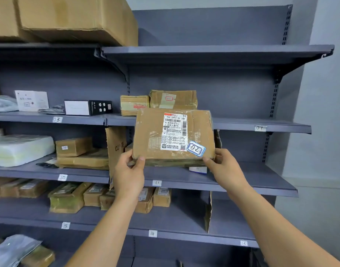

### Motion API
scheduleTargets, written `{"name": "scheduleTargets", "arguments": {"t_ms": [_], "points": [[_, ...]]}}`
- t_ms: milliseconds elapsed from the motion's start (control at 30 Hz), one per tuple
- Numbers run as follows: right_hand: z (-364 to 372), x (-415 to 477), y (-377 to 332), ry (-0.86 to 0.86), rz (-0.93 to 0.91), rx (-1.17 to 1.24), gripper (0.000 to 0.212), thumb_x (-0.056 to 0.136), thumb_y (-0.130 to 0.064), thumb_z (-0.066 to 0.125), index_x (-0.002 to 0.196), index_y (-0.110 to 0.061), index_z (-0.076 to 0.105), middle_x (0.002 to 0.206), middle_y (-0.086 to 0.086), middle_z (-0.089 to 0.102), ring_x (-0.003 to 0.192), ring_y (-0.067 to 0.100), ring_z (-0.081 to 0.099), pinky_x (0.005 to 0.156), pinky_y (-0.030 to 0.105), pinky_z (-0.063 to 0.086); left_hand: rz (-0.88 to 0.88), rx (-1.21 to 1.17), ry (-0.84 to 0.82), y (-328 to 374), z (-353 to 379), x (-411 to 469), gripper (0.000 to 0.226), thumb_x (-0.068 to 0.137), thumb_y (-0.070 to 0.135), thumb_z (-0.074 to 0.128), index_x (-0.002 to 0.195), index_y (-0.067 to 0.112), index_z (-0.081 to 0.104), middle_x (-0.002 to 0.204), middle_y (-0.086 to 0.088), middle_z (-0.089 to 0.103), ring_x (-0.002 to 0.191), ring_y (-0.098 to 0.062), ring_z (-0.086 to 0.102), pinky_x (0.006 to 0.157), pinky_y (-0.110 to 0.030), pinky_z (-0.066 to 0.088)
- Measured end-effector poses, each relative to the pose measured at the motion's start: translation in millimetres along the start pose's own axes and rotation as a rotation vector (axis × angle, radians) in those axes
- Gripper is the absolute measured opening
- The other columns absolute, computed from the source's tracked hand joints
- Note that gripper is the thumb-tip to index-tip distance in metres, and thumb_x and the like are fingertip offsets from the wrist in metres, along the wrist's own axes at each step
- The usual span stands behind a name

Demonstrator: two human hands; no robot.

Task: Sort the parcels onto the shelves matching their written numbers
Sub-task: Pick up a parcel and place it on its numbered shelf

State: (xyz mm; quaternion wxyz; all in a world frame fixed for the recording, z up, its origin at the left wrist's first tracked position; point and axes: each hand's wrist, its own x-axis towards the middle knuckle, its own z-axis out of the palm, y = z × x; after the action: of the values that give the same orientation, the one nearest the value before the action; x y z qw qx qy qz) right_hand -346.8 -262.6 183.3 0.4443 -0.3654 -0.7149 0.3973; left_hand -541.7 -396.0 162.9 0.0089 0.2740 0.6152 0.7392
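Parcel [173, 137], a flat brown cardboard box, held up in the air in front of the grey shelving with its face tilted toward the viewer. A white shipping label [175, 132] covers the upper middle of that face; a blue-bordered sticker [195, 148] at the lower right corner reads "02". The left hand [128, 176] grips the lower left corner, thumb on the face and fingers curled behind; the right hand [225, 170] grips the lower right corner in the same way, just beside the sticker. The parcel's top edge overlaps the front lip of the upper shelf [242, 125], between the handwritten tag "03" [57, 119] and the tag "01" [260, 128]. On that shelf, just behind the parcel, stand two taped cardboard boxes [134, 105]. Its bottom edge hangs above the shelf tagged "11" [157, 183], clear of the board. Lower tags read "10" [62, 177], "15" [65, 225], "14" [152, 233] and "13" [243, 243].
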Motion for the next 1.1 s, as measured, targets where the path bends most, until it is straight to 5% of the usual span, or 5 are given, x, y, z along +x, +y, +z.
{"name": "scheduleTargets", "arguments": {"t_ms": [267, 367, 700, 900, 1100], "points": [[2, 78, -22, 0.034, -0.097, 0.026, 0.036, 0.095, -0.039, 0.064, 0.127, -0.025, 0.054, 0.119, -0.006, 0.066, 0.098, 0.012, 0.065, 0.072, 0.03, 0.051, 0.12, 0.047, 0.002, 22, 40, 72, 0.021, 0.097, 0.026, 0.063, 0.117, 0.03, 0.06, 0.099, 0.021, 0.059, 0.09, 0.001, 0.056, 0.072, -0.018, 0.04], [-2, 116, -33, 0.055, -0.129, 0.005, 0.044, 0.095, -0.042, 0.063, 0.134, -0.024, 0.053, 0.123, -0.005, 0.064, 0.096, 0.012, 0.064, 0.067, 0.026, 0.046, 0.141, 0.038, 0.007, 33, 63, 101, 0.026, 0.097, 0.029, 0.063, 0.123, 0.028, 0.061, 0.109, 0.013, 0.062, 0.102, -0.009, 0.058, 0.083, -0.026, 0.042], [-7, 223, -78, 0.081, -0.231, -0.004, 0.041, 0.094, -0.042, 0.063, 0.128, -0.022, 0.056, 0.119, -0.003, 0.065, 0.103, 0.02, 0.063, 0.087, 0.04, 0.054, 0.184, 0.055, 0.025, 68, 120, 192, 0.026, 0.098, 0.031, 0.06, 0.123, 0.025, 0.062, 0.109, 0.01, 0.068, 0.099, -0.011, 0.062, 0.083, -0.029, 0.046], [3, 260, -86, 0.093, -0.221, 0.015, 0.037, 0.094, -0.042, 0.062, 0.124, -0.02, 0.059, 0.116, -0.002, 0.064, 0.092, 0.02, 0.062, 0.077, 0.035, 0.053, 0.202, 0.059, 0.013, 77, 139, 230, 0.021, 0.097, 0.032, 0.061, 0.117, 0.028, 0.062, 0.1, 0.014, 0.068, 0.092, -0.011, 0.064, 0.081, -0.03, 0.05], [19, 294, -92, 0.147, -0.217, 0.014, 0.038, 0.093, -0.044, 0.063, 0.122, -0.019, 0.062, 0.115, -0.003, 0.065, 0.104, 0.02, 0.064, 0.095, 0.045, 0.055, 0.208, 0.071, -0.012, 73, 154, 272, 0.026, 0.096, 0.034, 0.062, 0.119, 0.025, 0.064, 0.096, 0.015, 0.069, 0.096, -0.014, 0.065, 0.089, -0.037, 0.054]]}}
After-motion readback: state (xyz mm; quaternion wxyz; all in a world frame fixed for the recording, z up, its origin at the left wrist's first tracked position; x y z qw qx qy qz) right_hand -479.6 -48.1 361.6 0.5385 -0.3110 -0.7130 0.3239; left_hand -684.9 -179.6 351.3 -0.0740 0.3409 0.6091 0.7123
